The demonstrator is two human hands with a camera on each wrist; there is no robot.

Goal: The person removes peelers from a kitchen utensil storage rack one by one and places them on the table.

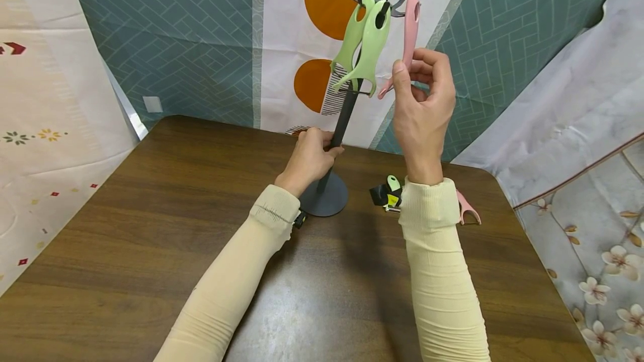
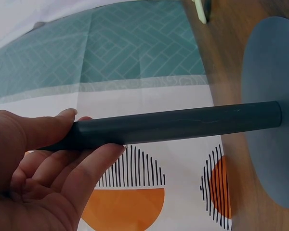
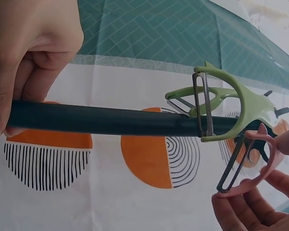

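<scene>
Peeler, pink, was up by the top of the stand, pinched btwn thumb & fingers of R hand. Handle rose above fingertips, long axis near upright, top tipped slightly R; blade end hung low, by the thumb. Key relation: handle's slotted end stood level w/ the dark hook, hook just L of it. Whether hook tip was thru the slot, couldn't tell. R hand clearly nearer; L hand well below, thumb & fingers curled round the post, above the round base.

Front green peeler & rear green peeler hung on other prongs L of the pink one, blade ends down, overlapping in head view. R wrist view: pink blade frame just beside the front green one; contact unclear.

On tabletop, R of base: small black-&-green bundle, details too small; then a pink forked piece, partly hidden by R sleeve.
</scene>
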